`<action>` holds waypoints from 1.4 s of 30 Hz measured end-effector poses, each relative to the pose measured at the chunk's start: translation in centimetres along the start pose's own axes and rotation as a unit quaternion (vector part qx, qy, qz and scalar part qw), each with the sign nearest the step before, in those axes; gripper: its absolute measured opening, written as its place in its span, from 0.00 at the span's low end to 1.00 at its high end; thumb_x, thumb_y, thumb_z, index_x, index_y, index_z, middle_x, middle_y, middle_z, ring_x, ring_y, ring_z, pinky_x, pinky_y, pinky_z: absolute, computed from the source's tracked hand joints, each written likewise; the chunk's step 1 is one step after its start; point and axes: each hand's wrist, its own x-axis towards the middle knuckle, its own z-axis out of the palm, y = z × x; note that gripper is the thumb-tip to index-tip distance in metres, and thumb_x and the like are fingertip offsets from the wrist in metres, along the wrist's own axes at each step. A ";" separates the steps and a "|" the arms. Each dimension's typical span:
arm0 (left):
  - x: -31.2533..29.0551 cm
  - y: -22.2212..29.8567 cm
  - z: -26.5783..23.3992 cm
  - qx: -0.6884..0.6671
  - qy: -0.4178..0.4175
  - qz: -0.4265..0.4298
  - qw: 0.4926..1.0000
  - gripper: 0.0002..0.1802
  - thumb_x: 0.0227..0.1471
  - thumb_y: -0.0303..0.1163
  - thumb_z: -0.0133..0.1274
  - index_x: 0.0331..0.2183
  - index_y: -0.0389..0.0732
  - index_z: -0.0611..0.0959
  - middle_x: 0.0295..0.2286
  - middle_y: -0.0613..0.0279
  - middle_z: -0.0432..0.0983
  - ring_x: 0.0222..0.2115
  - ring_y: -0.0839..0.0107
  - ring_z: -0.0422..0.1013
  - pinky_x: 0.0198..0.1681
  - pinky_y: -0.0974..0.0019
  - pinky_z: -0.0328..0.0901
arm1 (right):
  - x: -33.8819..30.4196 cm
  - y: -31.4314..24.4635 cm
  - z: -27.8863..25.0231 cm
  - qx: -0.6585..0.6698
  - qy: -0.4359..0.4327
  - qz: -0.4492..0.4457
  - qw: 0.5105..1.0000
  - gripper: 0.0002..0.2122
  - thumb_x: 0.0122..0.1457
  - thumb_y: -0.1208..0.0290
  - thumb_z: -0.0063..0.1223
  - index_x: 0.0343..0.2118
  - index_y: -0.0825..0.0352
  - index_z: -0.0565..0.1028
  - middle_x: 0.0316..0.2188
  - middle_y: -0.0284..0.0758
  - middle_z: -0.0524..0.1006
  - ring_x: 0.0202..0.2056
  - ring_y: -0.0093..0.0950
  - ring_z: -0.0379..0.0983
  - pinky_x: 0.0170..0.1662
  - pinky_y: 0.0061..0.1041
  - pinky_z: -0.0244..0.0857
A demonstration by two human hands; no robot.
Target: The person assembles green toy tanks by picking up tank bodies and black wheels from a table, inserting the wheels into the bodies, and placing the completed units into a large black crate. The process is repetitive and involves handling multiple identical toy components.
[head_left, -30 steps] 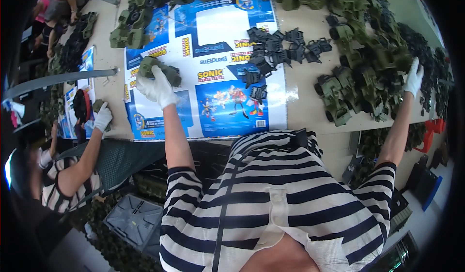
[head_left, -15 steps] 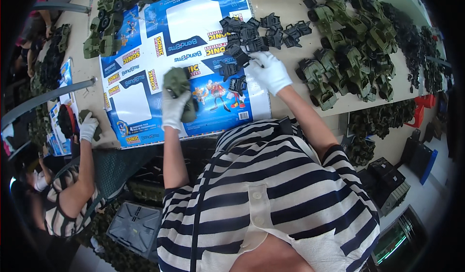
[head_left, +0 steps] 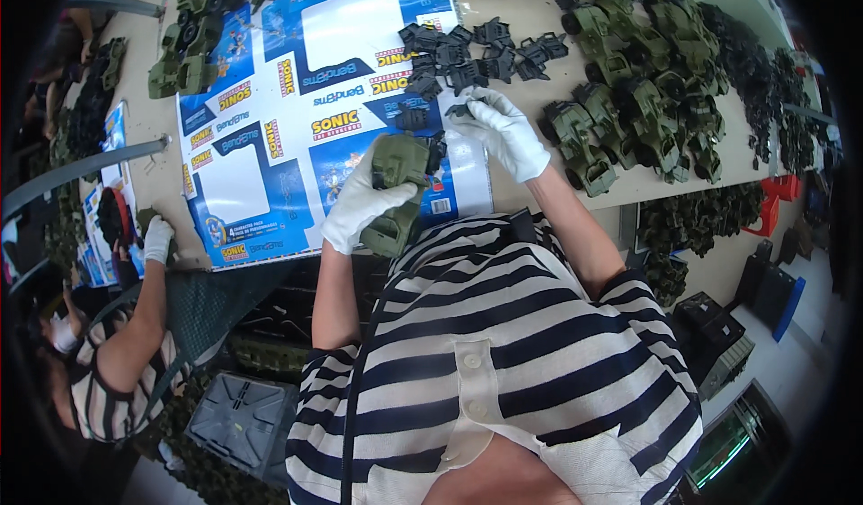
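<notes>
My left hand (head_left: 353, 207), in a white glove, is closed around an olive-green toy vehicle (head_left: 395, 165), held tilted above a blue-and-white printed sheet (head_left: 351, 27). My right hand (head_left: 508, 137), also gloved, pinches a small black plastic part (head_left: 459, 110) between thumb and fingertips. The part is a short way right of the vehicle, not touching it. Just beyond my right hand, several similar black plastic parts (head_left: 466, 75) lie heaped on the sheet's right edge and the table. Another dark piece (head_left: 437, 149) shows right beside the vehicle; whether it is attached cannot be told.
Rows of green toy vehicles (head_left: 629, 119) stand at the right, with more (head_left: 184, 69) at the far left. Dark pieces are heaped at the far right. A co-worker's gloved hand (head_left: 157, 238) works at the left, beyond a curved metal bar (head_left: 90, 168). A grey crate (head_left: 238, 424) sits below.
My left hand has brought the toy vehicle rightward and turned it. My right hand has drawn back slightly from the black heap and now holds one part up.
</notes>
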 end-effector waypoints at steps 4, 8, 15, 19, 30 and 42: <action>0.7 3.7 3.0 -0.016 -0.109 0.004 0.994 0.47 0.42 0.22 0.67 0.62 0.34 0.63 0.48 0.62 0.74 0.47 0.76 0.70 0.53 0.69 0.64 | -1.6 -0.8 0.7 -0.008 -0.090 -0.019 0.996 0.11 0.61 0.77 0.56 0.46 0.65 0.71 0.45 0.36 0.75 0.46 0.29 0.75 0.49 0.25 0.69; 1.1 6.3 4.6 -0.019 -0.126 -0.034 0.991 0.44 0.43 0.23 0.66 0.61 0.34 0.66 0.46 0.61 0.75 0.45 0.75 0.71 0.51 0.70 0.65 | -2.3 -2.5 0.0 -0.135 -0.143 -0.009 0.980 0.23 0.63 0.68 0.56 0.59 0.66 0.66 0.53 0.37 0.73 0.56 0.26 0.67 0.60 0.27 0.60; 0.8 8.1 6.2 -0.065 -0.085 -0.051 0.993 0.39 0.47 0.27 0.65 0.59 0.33 0.68 0.43 0.60 0.77 0.41 0.77 0.73 0.47 0.72 0.68 | -2.5 -2.6 -0.3 -0.021 -0.118 -0.001 0.993 0.32 0.62 0.58 0.54 0.63 0.73 0.60 0.58 0.39 0.69 0.59 0.28 0.65 0.62 0.29 0.59; 0.7 7.8 6.3 -0.037 -0.066 -0.052 0.996 0.38 0.48 0.27 0.65 0.59 0.33 0.69 0.42 0.60 0.78 0.39 0.77 0.74 0.44 0.73 0.69 | -2.4 -2.1 -1.1 -0.008 -0.124 0.019 0.992 0.31 0.62 0.60 0.54 0.63 0.74 0.60 0.59 0.40 0.69 0.60 0.29 0.65 0.63 0.30 0.60; 0.3 7.8 6.7 -0.031 -0.059 -0.059 0.996 0.37 0.48 0.27 0.65 0.58 0.34 0.69 0.40 0.62 0.78 0.36 0.79 0.74 0.40 0.76 0.70 | -2.3 -2.3 -1.7 0.004 -0.153 0.037 0.987 0.20 0.64 0.70 0.53 0.57 0.70 0.70 0.53 0.37 0.74 0.52 0.27 0.73 0.55 0.27 0.69; 1.9 4.4 10.4 0.026 0.104 0.102 0.989 0.55 0.42 0.30 0.70 0.63 0.28 0.55 0.36 0.60 0.81 0.34 0.78 0.76 0.39 0.72 0.72 | -1.2 -2.9 0.4 -0.250 -0.067 -0.108 0.960 0.25 0.70 0.50 0.37 0.49 0.70 0.74 0.45 0.34 0.77 0.47 0.23 0.70 0.55 0.26 0.62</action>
